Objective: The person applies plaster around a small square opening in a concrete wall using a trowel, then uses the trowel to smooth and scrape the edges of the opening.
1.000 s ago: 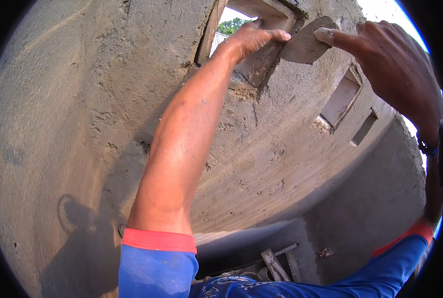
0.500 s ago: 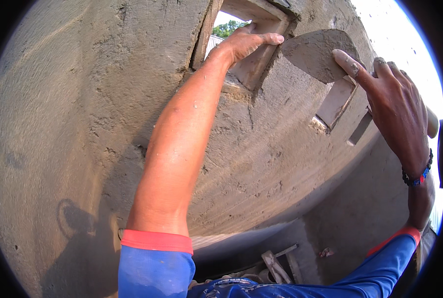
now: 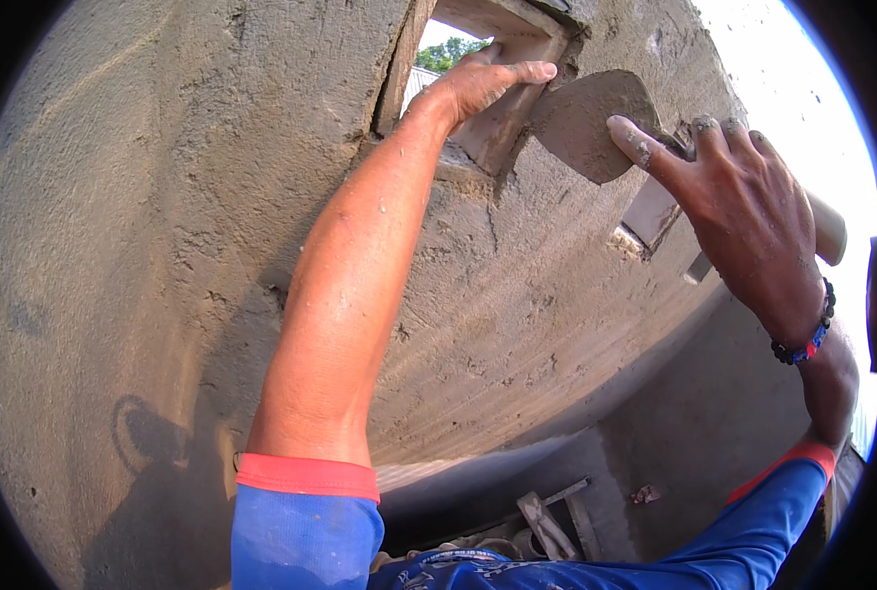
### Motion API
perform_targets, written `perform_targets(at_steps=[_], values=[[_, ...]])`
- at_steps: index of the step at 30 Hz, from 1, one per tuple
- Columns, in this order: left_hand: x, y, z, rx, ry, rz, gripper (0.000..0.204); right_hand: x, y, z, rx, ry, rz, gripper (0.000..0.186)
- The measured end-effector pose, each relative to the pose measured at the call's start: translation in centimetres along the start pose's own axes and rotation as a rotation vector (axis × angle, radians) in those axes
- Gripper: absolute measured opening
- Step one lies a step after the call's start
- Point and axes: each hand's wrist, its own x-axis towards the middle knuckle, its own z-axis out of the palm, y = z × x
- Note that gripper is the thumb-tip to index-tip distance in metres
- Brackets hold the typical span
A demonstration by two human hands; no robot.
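The right hand (image 3: 746, 202) grips a trowel (image 3: 588, 126) (a grey-bladed one). The left hand (image 3: 476, 88) touches a window frame (image 3: 502, 130); whether it grips, I cannot tell.

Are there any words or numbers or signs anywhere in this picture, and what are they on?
Blue shirt: there is white print on its front, but it is too small and slanted to read.
Wall: no words or signs that I can see.
Trowel in the right hand: no words that I can see.
So nothing here can be read.
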Motion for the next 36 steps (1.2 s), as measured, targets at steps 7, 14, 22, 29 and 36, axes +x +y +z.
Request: perform_targets(at_steps=[7, 14, 22, 29, 36], values=[[-0.1, 0.3, 0.8, -0.036, -0.040, 0.025, 0.126, -1.6, -0.8, -0.4, 0.050, 0.014, -0.134, 0.071], [-0.2, 0.8, 1.1, -0.080, -0.037, -0.013, 0.127, -0.9, -0.4, -0.5, 0.017, -0.066, -0.050, 0.073], [-0.2, 0.7, 0.2, -0.077, -0.016, 0.007, 0.129, -1.0, -2.4, -1.9, 0.148, -0.003, -0.197, 0.058], [0.2, 0.3, 0.7, -0.026, 0.010, 0.003, 0.119, -0.2, 0.3, -2.8, 0.019, -0.022, -0.028, 0.065], [0.2, 0.8, 0.8, -0.054, 0.035, 0.027, 0.107, 1.3, -0.3, -3.2, 0.055, 0.059, -0.168, 0.049]])
